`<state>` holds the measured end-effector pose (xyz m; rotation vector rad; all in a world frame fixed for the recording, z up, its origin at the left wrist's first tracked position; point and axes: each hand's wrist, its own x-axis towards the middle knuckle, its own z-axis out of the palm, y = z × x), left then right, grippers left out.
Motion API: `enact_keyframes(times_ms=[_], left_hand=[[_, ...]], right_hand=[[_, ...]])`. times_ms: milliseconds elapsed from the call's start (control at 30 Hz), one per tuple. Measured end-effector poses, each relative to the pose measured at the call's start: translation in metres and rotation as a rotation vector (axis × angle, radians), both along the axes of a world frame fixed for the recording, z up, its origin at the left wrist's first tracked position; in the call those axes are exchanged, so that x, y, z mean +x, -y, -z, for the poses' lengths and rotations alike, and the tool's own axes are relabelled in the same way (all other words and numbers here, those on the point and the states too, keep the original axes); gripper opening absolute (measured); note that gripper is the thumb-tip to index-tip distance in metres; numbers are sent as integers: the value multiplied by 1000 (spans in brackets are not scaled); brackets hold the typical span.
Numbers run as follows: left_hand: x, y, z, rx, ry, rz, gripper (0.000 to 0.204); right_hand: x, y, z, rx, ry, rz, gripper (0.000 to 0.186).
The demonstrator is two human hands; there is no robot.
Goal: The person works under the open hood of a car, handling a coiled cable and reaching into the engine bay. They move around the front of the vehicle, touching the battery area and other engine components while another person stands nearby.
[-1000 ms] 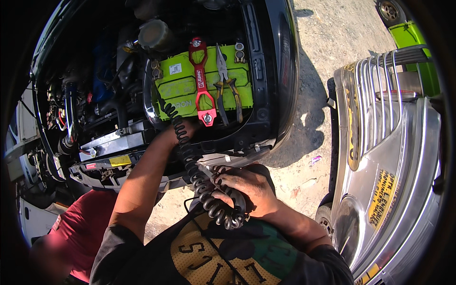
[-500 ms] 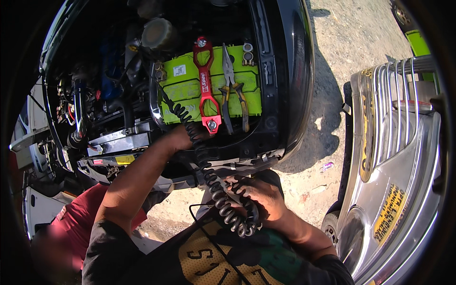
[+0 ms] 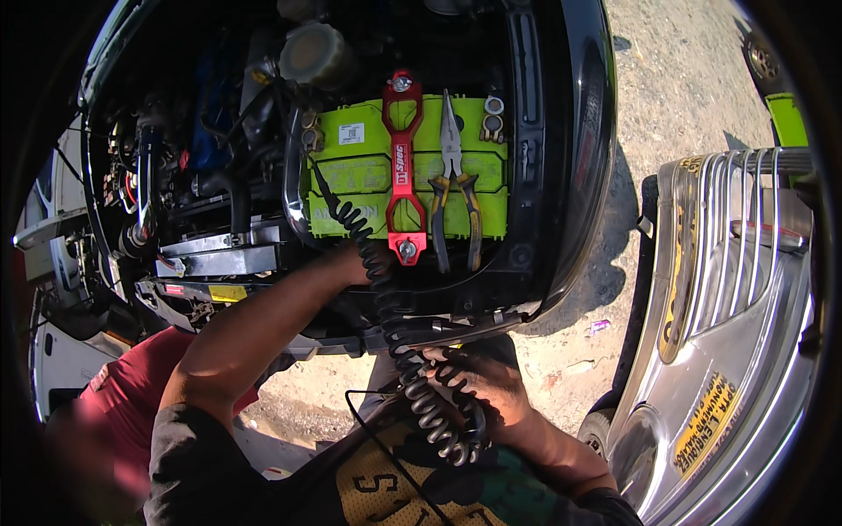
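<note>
A bright green car battery (image 3: 355, 175) sits in the engine bay with a red hold-down bracket (image 3: 403, 167) across its top. Long-nose pliers (image 3: 453, 167) with yellow and black handles lie beside the bracket, their legs spread. From near the battery's left terminal clamp (image 3: 311, 133), a black coiled cable (image 3: 430, 412) runs down toward me. My left hand (image 3: 353, 263) reaches in at the battery's near side, behind the cable; its fingers are hidden. Close to my body, my right hand (image 3: 495, 386) is closed around bunched loops of that cable.
A round-capped reservoir (image 3: 314, 54) stands behind the battery. The car's front edge (image 3: 438, 329) lies between me and the engine bay. Another vehicle with a chrome grille (image 3: 745, 219) is at the right. A person in a red shirt (image 3: 145, 373) is at lower left.
The view has shifted, so the battery, bracket and pliers sit slightly lower and farther right. Both hands keep nearly the same places, the right one still gripping the cable.
</note>
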<state>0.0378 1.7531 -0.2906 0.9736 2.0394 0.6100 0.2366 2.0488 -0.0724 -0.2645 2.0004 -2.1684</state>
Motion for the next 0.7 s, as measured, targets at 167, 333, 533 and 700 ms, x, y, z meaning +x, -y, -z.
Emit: enact_keyframes(times_ms=[167, 333, 533, 700], left_hand=[[-5, -4, -65, 105, 88, -55, 18], [-19, -4, -69, -334, 33, 159, 32], [-17, -20, -87, -55, 176, -85, 39], [-26, -39, -116, -118, 326, -115, 52]], right_hand=[[-5, 5, -5, 128, -119, 228, 49], [-5, 8, -14, 300, -97, 273, 46], [-8, 26, -20, 356, -162, 368, 42], [-12, 35, -20, 391, -137, 470, 28]])
